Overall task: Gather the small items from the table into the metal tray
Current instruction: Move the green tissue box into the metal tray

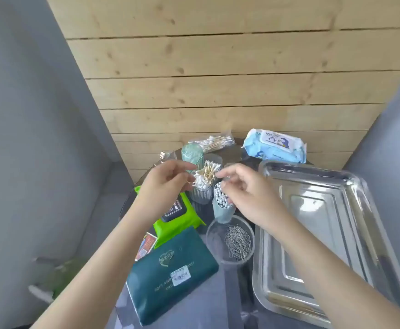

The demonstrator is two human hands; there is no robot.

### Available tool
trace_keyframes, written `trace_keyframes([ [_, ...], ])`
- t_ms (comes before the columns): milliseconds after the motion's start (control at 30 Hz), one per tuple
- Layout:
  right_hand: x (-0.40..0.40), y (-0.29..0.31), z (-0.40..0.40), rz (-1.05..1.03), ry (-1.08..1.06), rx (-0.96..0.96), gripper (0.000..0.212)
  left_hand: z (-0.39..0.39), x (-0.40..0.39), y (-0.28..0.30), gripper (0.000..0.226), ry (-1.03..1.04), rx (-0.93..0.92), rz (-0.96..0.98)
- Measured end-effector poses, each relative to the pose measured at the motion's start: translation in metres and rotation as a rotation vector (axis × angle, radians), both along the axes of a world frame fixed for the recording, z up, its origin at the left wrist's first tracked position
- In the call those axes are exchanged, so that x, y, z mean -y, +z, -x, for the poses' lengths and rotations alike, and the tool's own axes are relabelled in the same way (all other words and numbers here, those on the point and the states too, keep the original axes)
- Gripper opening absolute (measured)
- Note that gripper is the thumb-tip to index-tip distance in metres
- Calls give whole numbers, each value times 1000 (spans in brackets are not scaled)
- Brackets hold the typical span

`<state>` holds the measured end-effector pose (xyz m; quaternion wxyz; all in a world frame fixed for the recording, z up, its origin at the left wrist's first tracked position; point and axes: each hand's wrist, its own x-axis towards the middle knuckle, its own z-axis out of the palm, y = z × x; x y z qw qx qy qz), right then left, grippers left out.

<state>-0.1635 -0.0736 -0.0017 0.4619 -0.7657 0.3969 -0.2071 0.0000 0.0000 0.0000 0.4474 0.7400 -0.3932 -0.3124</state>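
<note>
The empty metal tray (265, 293) lies on the right of the small round table (218, 305). My left hand (165, 186) hovers with loosely curled fingers at the left rim of a clear ribbed cup of cotton swabs (202, 191). My right hand (248, 193) reaches in from the right, its fingertips just touching the wooden-stick swabs (209, 170) that poke out of the cup. I see nothing gripped in either hand. A blue cup of white swabs (222, 205) stands below my right fingers. A clear round dish of metal pins (232, 241) sits in front of it.
A dark green tissue pack (170, 274), a lime green wipes pack (177, 222) and a small card box (146, 243) lie near left. A teal lidded jar (191, 153), a bag of swabs (215, 141) and a blue wipes pack (275, 146) sit at the back by the wooden wall.
</note>
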Motion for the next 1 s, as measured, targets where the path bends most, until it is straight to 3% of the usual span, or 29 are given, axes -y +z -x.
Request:
trace_keyframes([
  [300,-26,-65,14,193,-43,99,15,21,-24,-44,25,-61,107,41],
  [467,-55,-70,37,181,18,-20,18,39,-59,-58,24,-147,369,-132],
  [700,-90,-76,70,165,14,-96,17,57,-108,-75,91,-224,777,-478],
  [867,-112,-69,88,95,28,-62,14,66,-131,-60,101,-285,683,-416],
  [1000,-118,-50,94,-124,71,-13,33,75,-133,-38,103,-338,594,-232],
])
